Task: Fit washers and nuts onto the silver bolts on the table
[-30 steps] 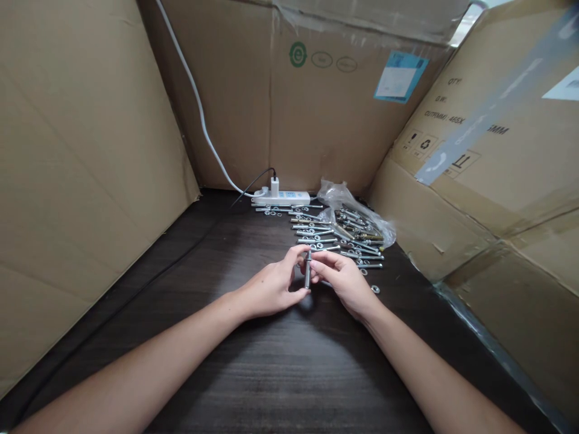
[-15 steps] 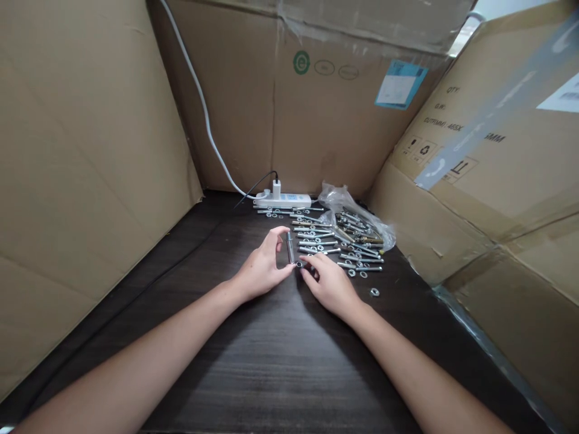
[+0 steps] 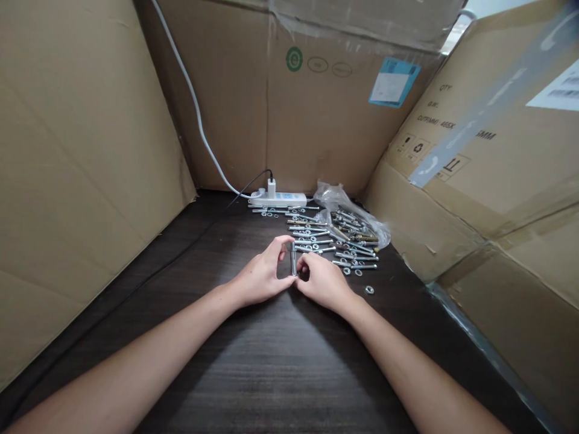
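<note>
A silver expansion bolt (image 3: pixel 294 260) with a sleeve stands nearly upright above the dark table, pinched end to end between the thumb and index finger of my left hand (image 3: pixel 260 271). My right hand (image 3: pixel 326 280) is closed right beside the bolt's lower end, its thumb and fingertips meeting there. Whatever small piece those right fingertips hold is hidden. Just beyond my hands lie rows of bolts (image 3: pixel 320 242) with nuts and washers. A loose hex nut (image 3: pixel 370 290) rests to the right of my right hand.
Behind the rows, a white power strip (image 3: pixel 296 199) with a plugged-in adapter (image 3: pixel 271 188) sits against the cardboard. A clear plastic bag (image 3: pixel 332 194) lies by a pile of bolts (image 3: pixel 350 224). A black cable (image 3: pixel 149 280) crosses the left side. Cardboard boxes (image 3: pixel 488 199) wall the table in.
My right hand has closed in on the bolt's lower end; the ring seen there earlier is now hidden. The bolt is a little lower and more upright. The view has shifted slightly.
</note>
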A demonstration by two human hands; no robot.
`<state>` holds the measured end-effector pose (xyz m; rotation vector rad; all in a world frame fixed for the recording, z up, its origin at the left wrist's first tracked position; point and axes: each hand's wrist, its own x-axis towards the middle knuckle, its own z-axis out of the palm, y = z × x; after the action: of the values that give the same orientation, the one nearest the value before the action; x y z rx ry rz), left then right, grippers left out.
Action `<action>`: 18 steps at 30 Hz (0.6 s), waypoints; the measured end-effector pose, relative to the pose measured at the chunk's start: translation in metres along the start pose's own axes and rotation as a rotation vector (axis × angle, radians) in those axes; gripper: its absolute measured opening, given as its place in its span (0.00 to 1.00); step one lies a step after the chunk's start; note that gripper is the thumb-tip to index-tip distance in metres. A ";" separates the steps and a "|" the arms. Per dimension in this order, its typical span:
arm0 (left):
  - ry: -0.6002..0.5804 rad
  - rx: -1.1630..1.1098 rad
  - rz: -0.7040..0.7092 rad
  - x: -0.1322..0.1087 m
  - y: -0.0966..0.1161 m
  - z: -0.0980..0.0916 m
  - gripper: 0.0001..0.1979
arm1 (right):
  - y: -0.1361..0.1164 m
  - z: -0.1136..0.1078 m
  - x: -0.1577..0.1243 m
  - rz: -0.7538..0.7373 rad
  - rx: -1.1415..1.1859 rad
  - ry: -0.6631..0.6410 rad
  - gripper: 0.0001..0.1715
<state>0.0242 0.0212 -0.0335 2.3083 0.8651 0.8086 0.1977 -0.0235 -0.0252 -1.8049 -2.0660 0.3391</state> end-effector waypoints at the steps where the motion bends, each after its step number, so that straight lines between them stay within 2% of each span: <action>1: -0.007 0.001 -0.001 0.000 0.001 0.000 0.33 | -0.001 -0.001 -0.001 0.010 0.003 -0.015 0.07; 7: -0.036 0.011 -0.008 -0.001 0.006 -0.001 0.33 | 0.001 -0.006 -0.005 0.018 0.047 -0.068 0.06; 10: -0.049 0.021 -0.005 -0.001 0.007 -0.001 0.33 | 0.008 -0.005 -0.006 -0.027 0.178 -0.087 0.02; 14: -0.079 0.076 0.006 -0.002 0.010 -0.004 0.33 | 0.015 -0.007 -0.006 -0.010 0.570 -0.023 0.05; 18: -0.118 0.118 0.084 -0.004 0.019 -0.006 0.31 | 0.012 -0.014 -0.005 0.127 1.192 0.011 0.11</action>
<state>0.0253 0.0079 -0.0186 2.4824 0.7877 0.6638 0.2154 -0.0274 -0.0179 -1.1286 -1.2011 1.2499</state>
